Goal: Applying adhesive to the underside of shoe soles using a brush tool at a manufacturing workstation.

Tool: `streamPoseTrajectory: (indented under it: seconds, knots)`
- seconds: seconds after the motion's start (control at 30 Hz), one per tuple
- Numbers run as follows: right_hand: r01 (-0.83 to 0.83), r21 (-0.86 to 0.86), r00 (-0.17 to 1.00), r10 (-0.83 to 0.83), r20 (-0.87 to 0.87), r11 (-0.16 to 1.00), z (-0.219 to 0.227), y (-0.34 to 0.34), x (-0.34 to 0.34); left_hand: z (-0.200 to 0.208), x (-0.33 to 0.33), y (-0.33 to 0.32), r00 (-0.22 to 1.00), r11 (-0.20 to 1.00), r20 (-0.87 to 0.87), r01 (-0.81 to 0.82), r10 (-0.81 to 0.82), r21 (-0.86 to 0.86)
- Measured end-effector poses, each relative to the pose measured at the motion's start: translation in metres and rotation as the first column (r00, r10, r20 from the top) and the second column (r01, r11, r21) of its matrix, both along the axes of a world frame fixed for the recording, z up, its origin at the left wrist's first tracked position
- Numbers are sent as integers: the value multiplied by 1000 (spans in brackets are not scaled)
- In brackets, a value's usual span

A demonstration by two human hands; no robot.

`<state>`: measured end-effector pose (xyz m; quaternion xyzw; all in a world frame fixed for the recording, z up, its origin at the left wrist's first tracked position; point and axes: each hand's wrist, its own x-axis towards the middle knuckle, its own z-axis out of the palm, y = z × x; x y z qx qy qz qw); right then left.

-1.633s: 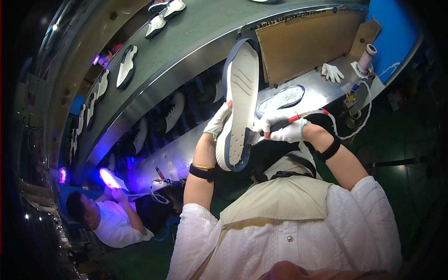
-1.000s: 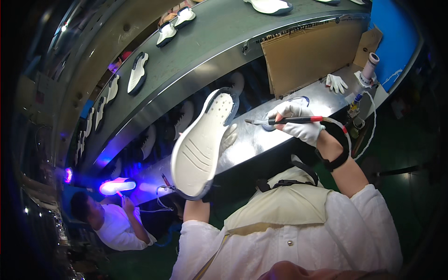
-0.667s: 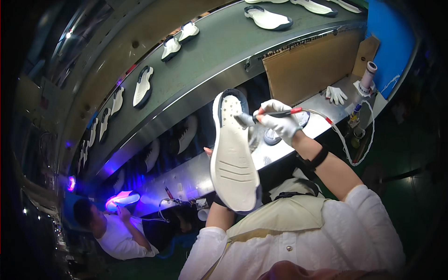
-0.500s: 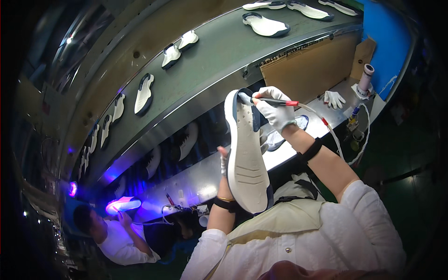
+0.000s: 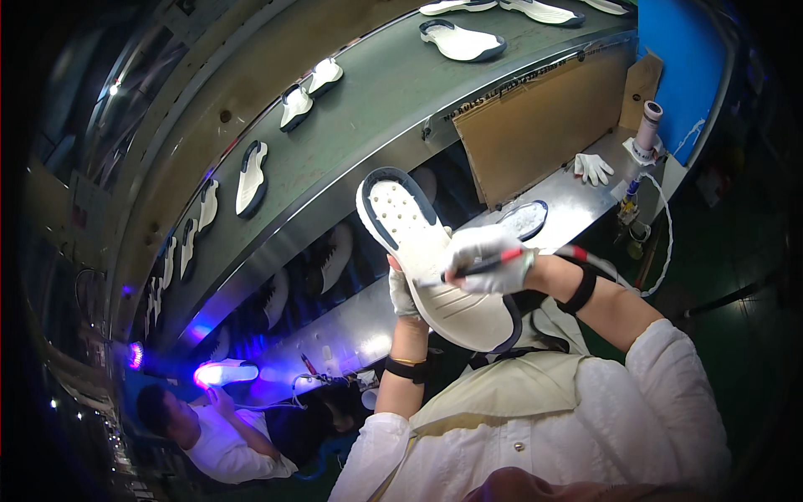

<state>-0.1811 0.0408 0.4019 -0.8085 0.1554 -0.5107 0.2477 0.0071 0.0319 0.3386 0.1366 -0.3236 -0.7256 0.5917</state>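
Note:
A white shoe sole (image 5: 414,243) with a dark navy rim and small holes at its heel end is held up before me, its inner face toward me. My left hand (image 5: 403,293), in a white glove with bare fingertips, grips its left edge; some fingers are hidden behind it. My right hand (image 5: 495,261), gloved likewise and slightly blurred, is closed round a black-and-red brush (image 5: 489,264) with a hose at its back end. The brush tip touches or hovers just over the middle of the sole's inner face; I cannot tell which.
Beyond runs a green conveyor belt (image 5: 360,109) carrying several white-and-navy soles. A dark-rimmed oval piece with white inside (image 5: 525,220), a loose glove (image 5: 594,169) and a pink cylinder (image 5: 647,127) rest on the metal bench by a cardboard sheet (image 5: 544,125). A co-worker (image 5: 222,431) sits lower left under purple light.
My right hand and the brush have moved from the sole's heel end down toward its middle. The sole has tilted, its heel end swinging left.

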Motion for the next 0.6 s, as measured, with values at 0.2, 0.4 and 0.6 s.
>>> streamPoseTrajectory:
  seconds: [0.2, 0.4, 0.6]
  knots:
    - [40, 417, 870, -237, 432, 908, 26, -30, 17, -14, -9, 13, 987, 991, -82, 136, -136, -11]
    - [40, 372, 975, -117, 188, 927, 14, -10, 15, -19, -13, 1, 961, 993, -251, 109, -119, -51]
    - [150, 206, 947, -200, 250, 967, 1, -3, 17, -14, -11, 8, 985, 977, -100, -124, 143, 175]
